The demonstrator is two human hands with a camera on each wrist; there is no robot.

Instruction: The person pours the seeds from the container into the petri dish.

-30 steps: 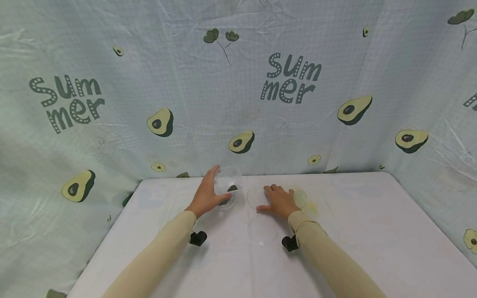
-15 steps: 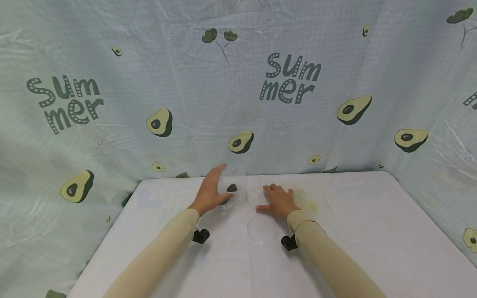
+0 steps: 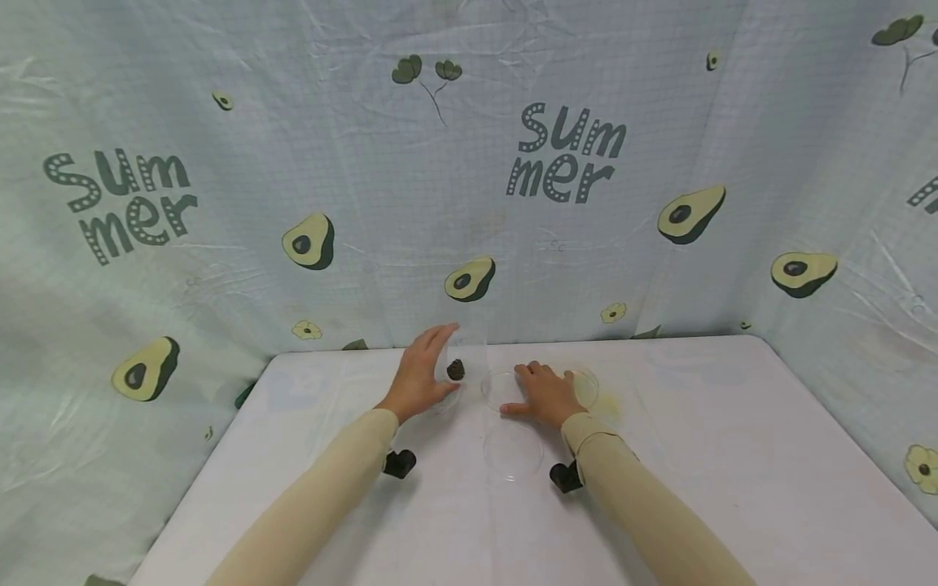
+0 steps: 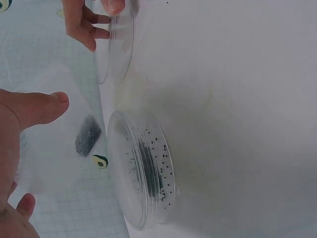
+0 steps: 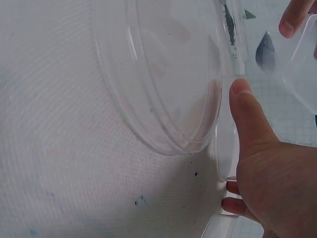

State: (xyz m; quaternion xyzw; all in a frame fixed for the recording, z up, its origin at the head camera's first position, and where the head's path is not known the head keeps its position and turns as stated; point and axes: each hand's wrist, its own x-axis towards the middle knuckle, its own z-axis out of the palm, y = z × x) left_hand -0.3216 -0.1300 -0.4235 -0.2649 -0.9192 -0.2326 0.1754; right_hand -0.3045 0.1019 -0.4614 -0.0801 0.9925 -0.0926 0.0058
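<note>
My left hand [image 3: 419, 378] grips a clear plastic container [image 4: 49, 148] from its left side, fingers and thumb spread around it. A clump of dark granules [image 3: 456, 369] lies inside the container, which looks tilted. Beneath it, a clear petri dish [image 4: 141, 215] holds scattered black granules [image 4: 148, 166]; in the head view the left hand partly covers this dish. My right hand [image 3: 545, 396] rests low over the table, fingers fairly straight, beside a clear dish [image 3: 498, 392] whose edge its fingertips seem to touch. A further dish [image 3: 592, 389] is partly behind that hand.
Another clear round dish [image 3: 513, 453] lies in front of the right hand. The white-covered table [image 3: 733, 456] ends at a printed cloth backdrop [image 3: 572, 268]. Faint yellowish staining [image 3: 608, 404] marks the cover right of the dishes.
My left hand has shifted slightly right and turned, tilting the container further; the dark clump stays near the same spot. My right hand has hardly moved. The head view has shifted slightly.
</note>
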